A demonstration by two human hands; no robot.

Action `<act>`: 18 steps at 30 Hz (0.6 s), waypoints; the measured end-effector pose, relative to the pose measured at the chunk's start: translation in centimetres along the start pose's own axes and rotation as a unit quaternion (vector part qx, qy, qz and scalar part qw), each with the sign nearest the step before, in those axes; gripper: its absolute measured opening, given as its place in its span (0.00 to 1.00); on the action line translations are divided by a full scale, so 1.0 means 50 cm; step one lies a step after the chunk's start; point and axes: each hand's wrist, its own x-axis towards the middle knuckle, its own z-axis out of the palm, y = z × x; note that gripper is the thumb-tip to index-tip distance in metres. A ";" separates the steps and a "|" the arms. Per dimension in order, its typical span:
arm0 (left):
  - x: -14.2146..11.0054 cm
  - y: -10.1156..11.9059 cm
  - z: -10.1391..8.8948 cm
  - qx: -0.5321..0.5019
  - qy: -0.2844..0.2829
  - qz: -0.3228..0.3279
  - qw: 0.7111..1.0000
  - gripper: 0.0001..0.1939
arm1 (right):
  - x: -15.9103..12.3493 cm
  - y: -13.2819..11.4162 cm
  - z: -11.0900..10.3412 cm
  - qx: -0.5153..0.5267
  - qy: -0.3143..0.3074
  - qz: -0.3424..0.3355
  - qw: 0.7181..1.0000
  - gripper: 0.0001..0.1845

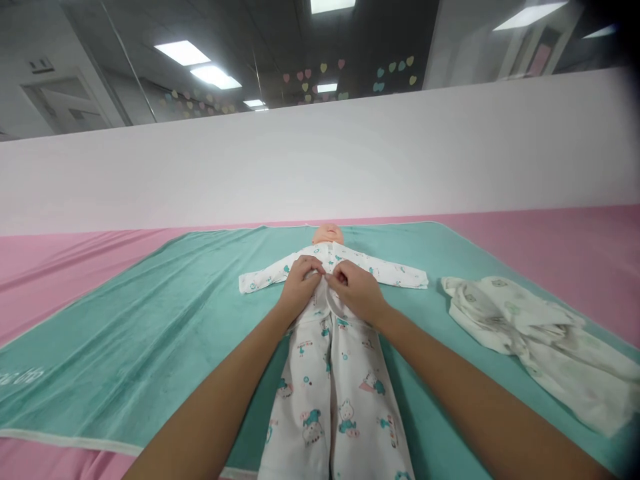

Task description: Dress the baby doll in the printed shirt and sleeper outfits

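The front edges of a baby romper [320, 373] are pinched at the chest by the left hand [300, 287] and right hand [356, 292], its long axis running straight ahead, along the doll [327, 235] on the teal towel [125, 333].

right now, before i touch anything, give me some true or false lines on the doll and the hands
The left hand and right hand are both at the chest of the sleepsuit. True.
The doll lies face down. False: it lies on its back.
The doll is on a teal blanket. True.
The sleeves are folded across the chest. False: they are stretched out to both sides.
A second white garment is held in the right hand. False: it lies on the blanket, right of the doll in the view.
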 end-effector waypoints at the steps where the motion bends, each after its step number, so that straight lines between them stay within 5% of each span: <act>1: -0.007 0.007 -0.002 -0.009 -0.011 -0.013 1.000 0.06 | -0.004 -0.004 -0.005 -0.016 -0.022 -0.017 0.999 0.11; 10: -0.025 0.041 -0.005 0.028 -0.051 -0.066 0.996 0.04 | 0.015 0.005 -0.036 0.091 -0.129 0.095 0.983 0.14; 18: -0.021 0.035 -0.017 -0.021 -0.075 -0.082 0.994 0.06 | 0.014 0.000 -0.054 0.176 -0.203 0.122 0.955 0.14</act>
